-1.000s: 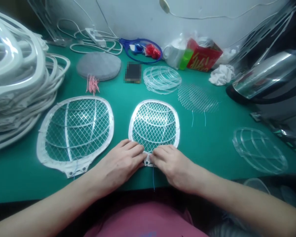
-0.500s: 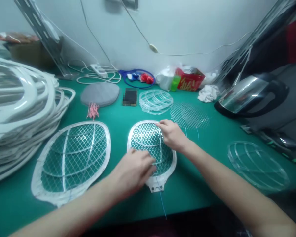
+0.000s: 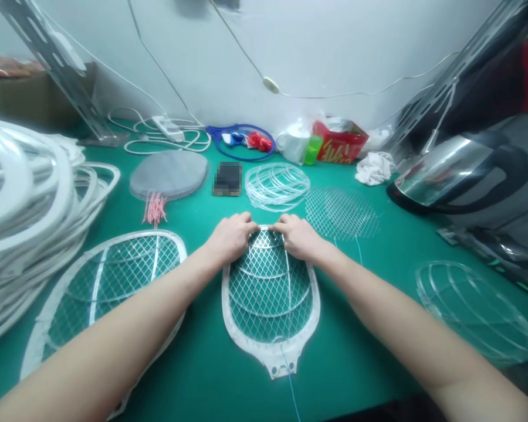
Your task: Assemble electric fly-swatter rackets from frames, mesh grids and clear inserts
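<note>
Now the left hand (image 3: 229, 237) and right hand (image 3: 298, 237) both curl closed over the far rim (image 3: 264, 228) of the mesh racket frame (image 3: 269, 305), whose long axis runs straight back from them, narrow neck (image 3: 281, 366) nearest, flat on the green mat (image 3: 356, 363).

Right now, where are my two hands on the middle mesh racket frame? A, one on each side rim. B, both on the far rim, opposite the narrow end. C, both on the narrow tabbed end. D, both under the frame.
B: the left hand and right hand both rest on the far rim of the mesh racket frame, away from its narrow tabbed end.
</note>
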`<action>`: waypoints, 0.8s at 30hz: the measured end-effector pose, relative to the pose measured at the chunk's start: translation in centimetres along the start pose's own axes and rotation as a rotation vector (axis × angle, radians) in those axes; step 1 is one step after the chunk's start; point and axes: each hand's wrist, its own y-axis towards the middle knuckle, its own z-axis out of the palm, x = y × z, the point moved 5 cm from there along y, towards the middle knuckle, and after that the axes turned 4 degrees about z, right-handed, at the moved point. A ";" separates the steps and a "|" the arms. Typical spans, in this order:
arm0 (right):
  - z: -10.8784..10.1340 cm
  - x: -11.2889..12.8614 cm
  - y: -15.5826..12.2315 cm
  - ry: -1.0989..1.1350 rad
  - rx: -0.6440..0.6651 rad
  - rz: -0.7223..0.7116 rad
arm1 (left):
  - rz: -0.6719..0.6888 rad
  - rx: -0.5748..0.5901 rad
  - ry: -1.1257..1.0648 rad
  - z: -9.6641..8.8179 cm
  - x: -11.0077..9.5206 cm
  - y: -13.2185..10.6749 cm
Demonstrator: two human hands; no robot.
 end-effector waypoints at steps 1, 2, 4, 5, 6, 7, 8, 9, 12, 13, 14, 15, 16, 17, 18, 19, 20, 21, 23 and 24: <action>-0.2 0.1 0.2 -0.021 0.010 -0.002 | -0.009 0.008 0.000 0.0 0.1 0.1; -0.5 0.2 0.2 -0.037 0.019 -0.005 | -0.021 0.015 -0.002 0.0 0.2 0.2; -1.3 0.6 -0.4 -0.032 -0.006 -0.001 | -0.057 0.018 -0.004 0.1 0.6 0.3; -1.8 0.8 -1.2 -0.001 -0.044 0.013 | -0.082 0.014 -0.003 0.1 0.7 0.4; -2.3 1.1 -2.4 0.054 -0.083 0.036 | -0.108 0.008 -0.002 0.0 0.8 0.4; -2.6 1.3 -4.0 0.130 -0.107 0.069 | -0.139 0.003 0.000 -0.1 0.8 0.3; -2.7 1.6 -5.9 0.218 -0.109 0.108 | -0.172 -0.006 0.010 -0.4 0.7 0.3; -2.5 2.0 -7.9 0.310 -0.069 0.147 | -0.202 -0.026 0.026 -0.8 0.4 0.1; -1.4 3.3 -14.3 0.459 0.021 0.264 | -0.210 -0.060 -0.026 -2.2 -2.3 -0.7; -1.1 3.6 -16.0 0.477 0.014 0.312 | -0.167 -0.021 -0.111 -2.4 -3.8 -1.0; -0.7 3.8 -17.4 0.492 0.006 0.351 | -0.096 0.059 -0.227 -2.3 -5.5 -1.4; -0.2 4.0 -18.4 0.506 0.003 0.380 | -0.015 0.165 -0.344 -1.9 -7.4 -1.9; 0.2 4.2 -19.0 0.517 0.004 0.396 | 0.065 0.273 -0.436 -1.5 -9.2 -2.4; 0.6 4.3 -19.3 0.526 0.007 0.401 | 0.123 0.366 -0.497 -1.1 -10.6 -2.9; 0.9 4.4 -19.4 0.531 0.007 0.401 | 0.157 0.434 -0.529 -0.7 -11.7 -3.4; 1.2 4.5 -19.4 0.530 0.001 0.398 | 0.172 0.477 -0.542 -0.4 -12.4 -3.7; 1.4 4.5 -19.3 0.522 -0.008 0.398 | 0.169 0.495 -0.543 -0.1 -12.8 -3.9; 1.5 4.5 -19.2 0.509 -0.015 0.396 | 0.163 0.493 -0.532 0.1 -13.0 -4.1; 1.5 4.8 -19.3 0.475 -0.034 0.367 | 0.163 0.438 -0.482 0.1 -13.1 -4.4; 1.4 5.0 -19.5 0.461 -0.045 0.348 | 0.170 0.396 -0.450 -0.1 -13.1 -4.6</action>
